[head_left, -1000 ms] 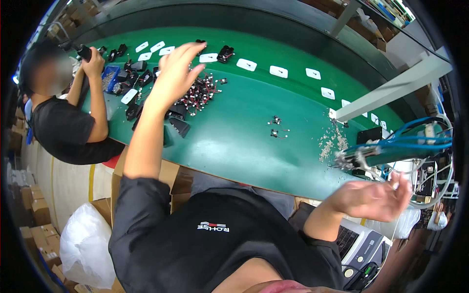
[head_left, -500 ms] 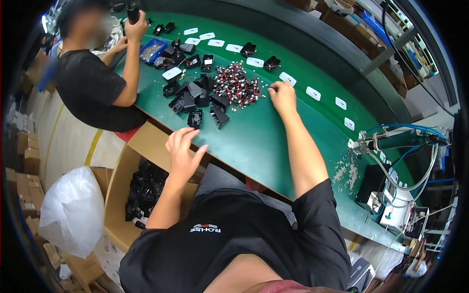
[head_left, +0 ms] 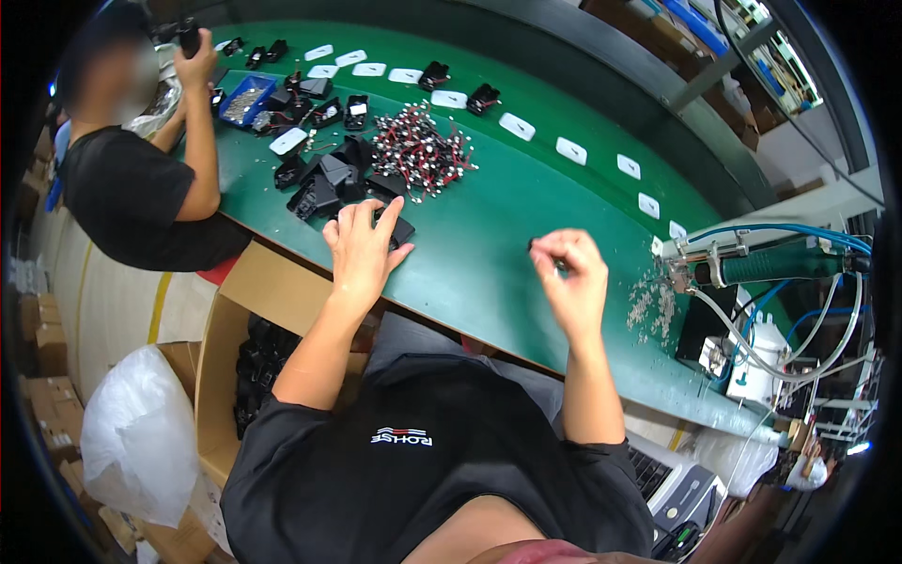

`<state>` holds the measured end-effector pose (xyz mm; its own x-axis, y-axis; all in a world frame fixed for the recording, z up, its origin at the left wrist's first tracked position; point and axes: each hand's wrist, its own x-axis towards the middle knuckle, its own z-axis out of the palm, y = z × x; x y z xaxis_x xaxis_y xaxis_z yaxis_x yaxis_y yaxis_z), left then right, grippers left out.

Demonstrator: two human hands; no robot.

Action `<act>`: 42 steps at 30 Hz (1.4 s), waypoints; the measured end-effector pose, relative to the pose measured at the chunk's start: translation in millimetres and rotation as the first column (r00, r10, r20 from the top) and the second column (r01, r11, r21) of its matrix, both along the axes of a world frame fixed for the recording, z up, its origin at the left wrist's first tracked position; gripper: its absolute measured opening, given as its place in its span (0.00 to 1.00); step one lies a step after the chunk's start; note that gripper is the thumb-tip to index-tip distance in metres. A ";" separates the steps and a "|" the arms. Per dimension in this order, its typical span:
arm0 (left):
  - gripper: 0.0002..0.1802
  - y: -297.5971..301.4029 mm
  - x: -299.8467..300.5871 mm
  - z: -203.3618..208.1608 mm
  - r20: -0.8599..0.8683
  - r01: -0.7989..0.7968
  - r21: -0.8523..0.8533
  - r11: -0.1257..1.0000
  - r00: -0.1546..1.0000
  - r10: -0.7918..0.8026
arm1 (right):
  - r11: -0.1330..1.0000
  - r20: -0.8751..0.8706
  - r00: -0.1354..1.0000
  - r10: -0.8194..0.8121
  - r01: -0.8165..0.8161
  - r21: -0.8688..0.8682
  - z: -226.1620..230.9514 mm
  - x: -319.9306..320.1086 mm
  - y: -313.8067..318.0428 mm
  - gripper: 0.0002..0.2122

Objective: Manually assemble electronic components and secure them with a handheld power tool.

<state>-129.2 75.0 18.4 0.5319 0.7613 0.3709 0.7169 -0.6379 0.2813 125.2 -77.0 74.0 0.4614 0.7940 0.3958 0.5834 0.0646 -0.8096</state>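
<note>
My left hand [head_left: 360, 249] is at the near edge of the green workbench, its thumb and fingers around a black plastic housing [head_left: 401, 232]. The fingers partly cover the housing. To the right, my right hand [head_left: 575, 273] is raised over the bench with thumb and forefinger pinched on a small black part [head_left: 533, 243], too small to tell its kind. Beyond my left hand lie a heap of black housings [head_left: 331, 179] and a pile of small parts with red and black wires [head_left: 420, 150].
White plates [head_left: 517, 127] and a few black housings line the green strip behind. A blue tray [head_left: 246, 101] stands near a person [head_left: 141, 179] at left. Below is a cardboard box [head_left: 214, 376] of black parts. A hose-fed fixture [head_left: 752, 270] and scattered bits [head_left: 653, 305] are at right.
My right hand has come back from the row of white plates toward me, pinching the small black part. My left hand has moved forward onto a black housing. The view has shifted.
</note>
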 end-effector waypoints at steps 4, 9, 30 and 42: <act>0.40 -36.3 5.4 14.0 0.299 0.313 -0.172 0.934 0.920 -0.254 | 0.997 -0.180 0.980 -0.079 0.074 -0.035 -22.3 -22.7 -47.8 0.05; 0.21 -80.2 27.9 -5.8 0.693 0.764 -0.644 -0.036 0.603 0.395 | 0.991 -0.424 0.896 -0.131 0.125 -0.043 -35.2 -20.0 -74.2 0.07; 0.40 -119.2 69.8 26.8 0.738 0.791 -0.427 -0.439 0.585 0.336 | 0.995 0.029 0.999 -0.020 0.022 -0.094 4.9 -61.3 -108.3 0.15; 0.54 -127.4 65.9 23.1 0.808 0.803 -0.549 -0.231 0.581 0.098 | 0.997 -0.037 0.999 -0.035 0.032 -0.073 6.0 -69.0 -110.9 0.14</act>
<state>-63.3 -52.4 41.5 0.9697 0.2351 -0.0671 -0.0586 0.4898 0.8698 56.3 -187.8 80.0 0.5020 0.8037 0.3194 0.5530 -0.0143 -0.8331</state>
